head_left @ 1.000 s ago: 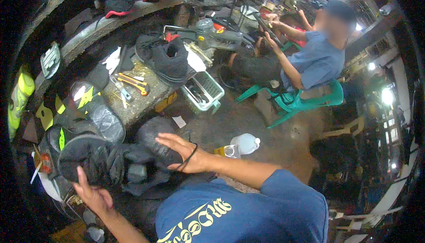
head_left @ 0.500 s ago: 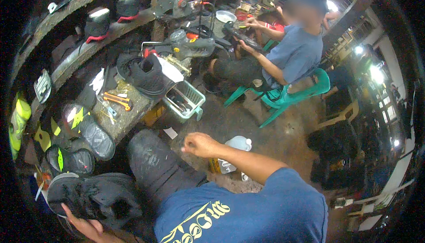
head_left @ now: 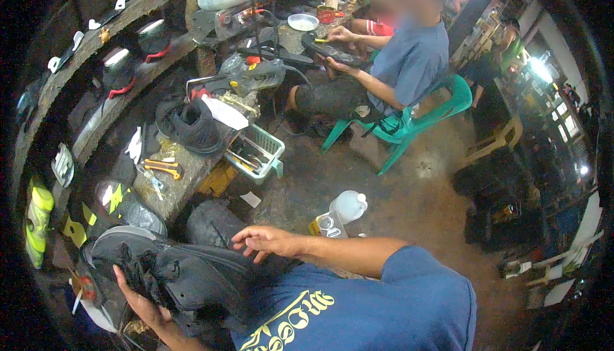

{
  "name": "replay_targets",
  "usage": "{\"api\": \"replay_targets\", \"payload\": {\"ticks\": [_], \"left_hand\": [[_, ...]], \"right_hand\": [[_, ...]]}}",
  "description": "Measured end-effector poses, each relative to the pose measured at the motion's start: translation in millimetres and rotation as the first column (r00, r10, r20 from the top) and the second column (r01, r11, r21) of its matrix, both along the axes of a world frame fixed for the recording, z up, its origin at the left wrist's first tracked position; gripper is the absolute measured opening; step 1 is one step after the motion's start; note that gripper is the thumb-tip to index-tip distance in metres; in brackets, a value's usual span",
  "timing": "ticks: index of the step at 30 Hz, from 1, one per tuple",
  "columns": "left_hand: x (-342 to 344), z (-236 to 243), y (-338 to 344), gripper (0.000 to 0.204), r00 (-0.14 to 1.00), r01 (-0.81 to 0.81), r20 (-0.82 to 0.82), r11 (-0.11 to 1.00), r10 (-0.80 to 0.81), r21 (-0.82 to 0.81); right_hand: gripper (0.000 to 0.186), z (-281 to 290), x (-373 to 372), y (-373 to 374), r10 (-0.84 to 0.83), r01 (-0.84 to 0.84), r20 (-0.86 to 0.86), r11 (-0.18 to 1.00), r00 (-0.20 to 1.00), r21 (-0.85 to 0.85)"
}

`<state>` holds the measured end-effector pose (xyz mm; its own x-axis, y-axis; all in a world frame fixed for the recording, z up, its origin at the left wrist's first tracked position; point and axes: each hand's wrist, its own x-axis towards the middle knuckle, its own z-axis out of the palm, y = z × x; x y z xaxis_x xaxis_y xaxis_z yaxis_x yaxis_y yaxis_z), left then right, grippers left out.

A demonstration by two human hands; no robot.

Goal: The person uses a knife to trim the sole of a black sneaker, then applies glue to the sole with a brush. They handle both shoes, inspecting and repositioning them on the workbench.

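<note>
A bulky black fabric bag (head_left: 211, 274) with seams, straps and a curved grey edge lies across my lap at the lower left. My left hand (head_left: 144, 303) grips its near left side, some fingers hidden against the cloth. Over the bag's right part, my right hand (head_left: 265, 242) hovers with fingers loosely apart and nothing visible in them. Just beyond the bag, a dark shoe sole (head_left: 142, 215) with yellow-green pieces is partly covered.
A workbench on the left holds a black shoe (head_left: 192, 124), orange-handled cutters (head_left: 163, 168) and a power tool (head_left: 256, 72). Beside it is a pale green basket (head_left: 265, 162). A plastic jug (head_left: 348, 206) stands on the floor. Another person (head_left: 409, 63) sits on a green chair (head_left: 457, 101), handling a shoe sole.
The bag has been raised and turned, covering more of my lap and the soles behind it. My right hand has moved left and down, its curled fingers now spread.
</note>
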<state>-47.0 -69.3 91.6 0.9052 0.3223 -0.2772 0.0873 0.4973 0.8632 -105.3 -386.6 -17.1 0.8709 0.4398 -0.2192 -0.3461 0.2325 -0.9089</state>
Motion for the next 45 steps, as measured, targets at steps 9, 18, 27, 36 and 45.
{"api": "replay_targets", "payload": {"ticks": [9, 18, 27, 36, 45], "left_hand": [[28.8, -6.2, -34.7, 0.051, 0.975, 0.03, 0.207, 0.974, -0.078, 0.226], [42.5, 4.4, -62.2, 0.056, 0.987, -0.041, 0.159, 0.932, -0.018, 0.359], [17.9, 26.9, -66.6, 0.064, 0.918, 0.396, 0.074, 0.907, -0.389, -0.143], [-1.9, 51.3, -46.1, 0.057, 0.567, 0.594, 0.399, 0.693, -0.721, 0.408], [-6.1, 3.1, 31.9, 0.017, 0.787, 0.272, 0.454, 0.896, -0.418, 0.352]], "right_hand": [[0.062, 59.9, 18.4, 29.2, 0.115, 0.099, -0.225, 0.647, 0.968, 0.756], [0.071, 90.1, 38.7, 19.5, -0.159, 0.099, 0.136, 0.925, 0.978, 0.366], [0.136, 68.7, 10.3, 15.8, -0.279, 0.624, 0.802, 0.768, 0.528, -0.143], [0.063, 152.4, 90.6, 23.8, -0.849, 0.662, 0.221, 0.516, 0.48, 0.543], [0.057, 209.9, 116.4, 17.0, -0.533, 0.319, -0.114, 0.31, 0.838, 0.896]]}}
